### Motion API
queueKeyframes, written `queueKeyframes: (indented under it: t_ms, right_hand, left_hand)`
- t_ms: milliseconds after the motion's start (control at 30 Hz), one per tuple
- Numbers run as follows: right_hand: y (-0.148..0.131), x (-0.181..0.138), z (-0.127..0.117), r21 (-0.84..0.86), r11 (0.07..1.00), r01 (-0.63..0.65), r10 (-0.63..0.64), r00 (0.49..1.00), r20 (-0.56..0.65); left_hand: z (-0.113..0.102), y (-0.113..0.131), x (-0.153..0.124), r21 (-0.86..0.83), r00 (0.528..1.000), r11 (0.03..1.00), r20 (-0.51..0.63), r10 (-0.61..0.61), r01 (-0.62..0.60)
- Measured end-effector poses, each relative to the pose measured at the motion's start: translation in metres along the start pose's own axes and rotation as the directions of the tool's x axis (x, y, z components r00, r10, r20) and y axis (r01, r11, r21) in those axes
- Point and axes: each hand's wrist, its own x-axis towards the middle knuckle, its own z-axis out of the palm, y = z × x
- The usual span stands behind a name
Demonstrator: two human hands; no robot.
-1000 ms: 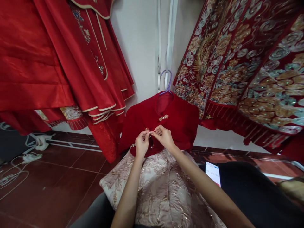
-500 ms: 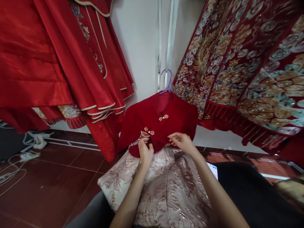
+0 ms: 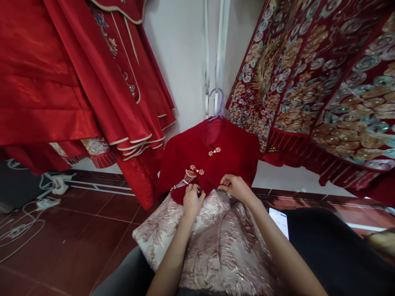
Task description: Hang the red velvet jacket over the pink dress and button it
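A: Where's the piece?
B: Center, dark-red velvet top with a round neck [image 3: 188, 150]. Lower front edge lies over pale pink-and-gold brocade cloth [image 3: 216, 242] on the near side.
A: Hardware?
B: Gold-and-pearl flower clasp [image 3: 215, 151] by the neck. Fan-shaped gold ornament with bead tassels [image 3: 190, 175] lower left, strands running left over the velvet.
A: Hands?
B: Left hand [image 3: 193, 200] at the lower edge, just near of the ornament. Fingers curled, thumb apart from them; can't tell if cloth is gripped. Right hand [image 3: 236, 187] at the edge further right, thumb and forefinger tips close together. What's between them, if anything: too small to tell.
A: Doing it well?
B: My take: steady the velvet with the left, work with the right's fingertips only. Light touch, pile probably marks. Keep left fingers off the tassels, they'd likely snag. Don't pull toward the near side: the top hangs on a thin purple hanger [image 3: 220, 112] at a white metal upright [image 3: 219, 53], so it could swing.
A: Clearance?
B: White-screened phone [image 3: 279, 224] sits right of the right forearm. Keep that elbow in.
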Motion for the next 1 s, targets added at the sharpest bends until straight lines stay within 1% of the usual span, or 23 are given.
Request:
queueKeyframes:
  t_ms: [100,200,300,367,400,467,533,567,633,667,733,800,833,900,1000]
  right_hand:
    - [0.002,-0.001,-0.009,0.157,0.987,-0.018,0.007,0.997,0.071]
    - [0.000,-0.003,-0.021,0.305,0.949,-0.077,0.042,0.992,0.119]
    - [-0.007,-0.005,-0.038,0.405,0.906,-0.119,0.039,0.979,0.200]
    - [-0.015,-0.008,-0.049,0.474,0.867,-0.152,0.013,0.959,0.283]
    - [-0.020,-0.009,-0.053,0.504,0.847,-0.172,0.001,0.947,0.321]
    - [-0.032,-0.012,-0.055,0.557,0.805,-0.205,-0.024,0.926,0.376]
    - [-0.043,-0.012,-0.046,0.605,0.766,-0.218,-0.063,0.911,0.408]
    - [-0.048,-0.011,-0.038,0.625,0.751,-0.216,-0.079,0.909,0.409]
    - [-0.053,-0.007,-0.017,0.639,0.747,-0.184,-0.083,0.928,0.364]
    - [-0.053,-0.004,-0.007,0.628,0.763,-0.153,-0.063,0.949,0.308]
    - [-0.048,0.000,0.013,0.580,0.810,-0.088,-0.004,0.988,0.155]
    - [-0.039,0.004,0.027,0.536,0.843,-0.056,0.055,0.998,0.017]
    - [-0.035,0.006,0.031,0.524,0.850,-0.050,0.078,0.997,-0.030]
    - [-0.029,0.008,0.035,0.519,0.854,-0.044,0.103,0.991,-0.086]
    - [-0.025,0.009,0.032,0.533,0.846,-0.030,0.126,0.981,-0.145]
  left_hand:
    - [0.001,-0.001,0.001,-0.048,0.996,0.999,-0.079,-0.027,0.023]
    - [-0.007,-0.001,0.003,-0.193,0.972,0.980,-0.220,-0.080,0.037]
    - [-0.017,0.002,0.003,-0.333,0.907,0.942,-0.380,-0.180,0.047]
    - [-0.020,0.008,0.001,-0.397,0.868,0.917,-0.443,-0.223,0.033]
    - [-0.019,0.012,0.000,-0.419,0.868,0.908,-0.444,-0.220,0.016]
    - [-0.013,0.021,-0.003,-0.444,0.910,0.896,-0.379,-0.168,-0.020]
    - [-0.005,0.028,-0.006,-0.456,0.955,0.889,-0.279,-0.104,-0.037]
    - [0.000,0.031,-0.008,-0.460,0.967,0.887,-0.240,-0.081,-0.040]
    - [0.007,0.033,-0.010,-0.467,0.975,0.883,-0.213,-0.063,-0.045]
    - [0.009,0.032,-0.011,-0.468,0.975,0.883,-0.211,-0.066,-0.042]
    - [0.011,0.030,-0.011,-0.472,0.974,0.881,-0.210,-0.088,-0.023]
    - [0.011,0.027,-0.011,-0.483,0.969,0.875,-0.222,-0.107,-0.014]
    - [0.010,0.026,-0.010,-0.489,0.968,0.872,-0.230,-0.103,-0.023]
    - [0.008,0.026,-0.009,-0.483,0.970,0.873,-0.234,-0.066,-0.058]
    - [0.004,0.029,-0.007,-0.405,0.983,0.911,-0.184,0.006,-0.081]
